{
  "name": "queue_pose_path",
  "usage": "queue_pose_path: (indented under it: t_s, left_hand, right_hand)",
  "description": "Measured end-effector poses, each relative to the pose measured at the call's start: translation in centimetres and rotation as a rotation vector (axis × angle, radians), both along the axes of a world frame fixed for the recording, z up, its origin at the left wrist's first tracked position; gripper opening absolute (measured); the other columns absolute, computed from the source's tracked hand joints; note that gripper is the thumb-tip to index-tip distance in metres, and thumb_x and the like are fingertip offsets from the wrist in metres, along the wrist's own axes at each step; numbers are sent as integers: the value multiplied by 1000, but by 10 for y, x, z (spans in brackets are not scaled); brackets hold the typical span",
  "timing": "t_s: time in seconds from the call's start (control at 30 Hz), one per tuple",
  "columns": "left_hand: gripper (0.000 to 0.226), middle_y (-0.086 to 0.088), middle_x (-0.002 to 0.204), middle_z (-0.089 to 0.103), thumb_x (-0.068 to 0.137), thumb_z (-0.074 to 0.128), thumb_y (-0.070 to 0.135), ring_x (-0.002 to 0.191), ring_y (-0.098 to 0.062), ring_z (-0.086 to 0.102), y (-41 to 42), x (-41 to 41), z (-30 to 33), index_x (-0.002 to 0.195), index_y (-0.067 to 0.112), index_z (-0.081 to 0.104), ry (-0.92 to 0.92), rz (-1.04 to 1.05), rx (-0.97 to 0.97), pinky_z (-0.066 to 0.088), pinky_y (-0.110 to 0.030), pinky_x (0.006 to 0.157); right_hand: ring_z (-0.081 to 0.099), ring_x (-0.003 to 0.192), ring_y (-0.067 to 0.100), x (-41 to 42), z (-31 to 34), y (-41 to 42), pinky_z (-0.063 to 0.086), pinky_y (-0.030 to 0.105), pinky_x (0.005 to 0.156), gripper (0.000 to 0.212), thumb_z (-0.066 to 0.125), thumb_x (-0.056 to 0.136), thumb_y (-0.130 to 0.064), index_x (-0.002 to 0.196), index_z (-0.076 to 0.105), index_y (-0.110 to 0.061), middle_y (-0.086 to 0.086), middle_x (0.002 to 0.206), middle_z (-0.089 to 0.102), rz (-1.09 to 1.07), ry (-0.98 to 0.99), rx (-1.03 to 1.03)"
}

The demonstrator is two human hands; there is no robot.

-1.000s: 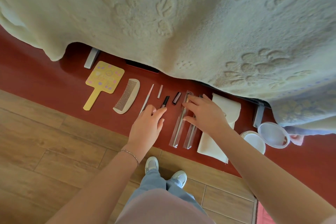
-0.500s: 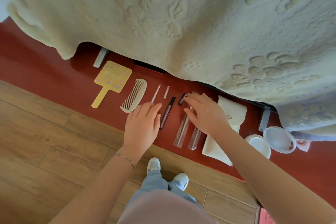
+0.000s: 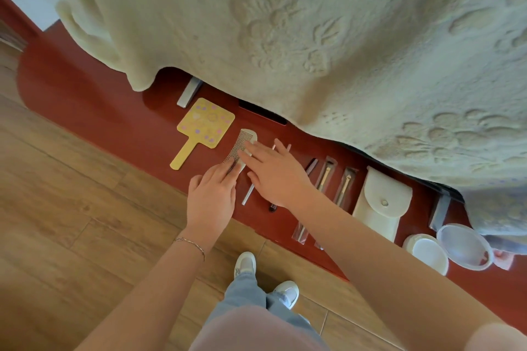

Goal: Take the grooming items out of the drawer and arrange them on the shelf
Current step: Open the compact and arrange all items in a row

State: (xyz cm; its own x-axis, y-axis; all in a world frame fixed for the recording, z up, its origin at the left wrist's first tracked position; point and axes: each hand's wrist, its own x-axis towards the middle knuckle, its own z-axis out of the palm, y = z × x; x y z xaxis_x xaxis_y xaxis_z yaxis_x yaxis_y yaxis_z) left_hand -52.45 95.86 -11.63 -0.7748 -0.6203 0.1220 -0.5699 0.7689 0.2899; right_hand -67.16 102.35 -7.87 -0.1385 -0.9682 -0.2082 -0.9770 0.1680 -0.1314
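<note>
Nearest me, at six o'clock, my two white shoes (image 3: 266,279) stand on the wooden floor (image 3: 71,208); just beyond them runs the red shelf (image 3: 85,111). My left hand (image 3: 212,196) lies flat at the shelf's near edge, fingers straight, their tips resting on the near end of the one pale comb (image 3: 241,149); my right hand (image 3: 275,174), at its three o'clock, is spread open too, fingers straight, two tips pressing the comb's far end; neither hand grips anything. Under my right palm lie thin sticks, partly hidden, so I cannot count them surely; one silver stick (image 3: 247,194) and one dark tube (image 3: 273,206) poke out toward me. At three o'clock of that hand lie two clear sleeves (image 3: 323,179) each with a brush, then one white snap pouch (image 3: 380,205), then two round white tubs (image 3: 429,252) at the far right. At ten o'clock of the comb lies one yellow hand mirror (image 3: 204,127). Farthest, at twelve o'clock, one cream embossed blanket (image 3: 313,37) hangs over the shelf's back.
</note>
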Motion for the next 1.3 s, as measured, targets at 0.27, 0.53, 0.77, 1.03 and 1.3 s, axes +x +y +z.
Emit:
queue_pose_path:
  t_s: [0.27,0.53,0.77,1.03,1.3]
  left_hand:
    - [48,-4,117,64,76,70,8,105,-22,61,4,0,-3,122,16,60,16,-31,-5,48,-37,76]
    - [40,-2,136,51,86,55,15,122,-22,48,-16,4,4,125,19,54,-8,46,-7,40,-41,88]
    - [46,-3,152,28,95,41,19,141,-19,22,-47,10,3,140,9,37,-160,180,114,22,-41,109]
    - [49,-4,153,25,96,39,23,142,-18,18,-40,10,1,142,7,32,-158,183,128,17,-39,112]
    - [49,-5,153,25,96,40,22,142,-20,18,-35,10,2,142,7,33,-137,165,111,17,-43,113]
  right_hand:
    - [14,143,16,4,-9,4,4,43,116,51,34,98,-33,146,23,-19,2,156,16,-4,7,49]
    - [11,143,16,5,-8,2,2,42,115,55,35,98,-35,147,18,-18,2,157,13,-36,-22,35]
    - [9,144,19,13,-12,-3,0,43,115,51,32,99,-38,147,22,-25,6,157,9,-29,-24,44]
    - [6,144,19,14,-14,-4,1,40,116,50,30,99,-37,147,20,-26,6,157,7,-39,-4,53]
    - [7,144,20,17,-6,0,2,38,115,54,32,99,-38,148,15,-23,7,157,10,-81,-26,12]
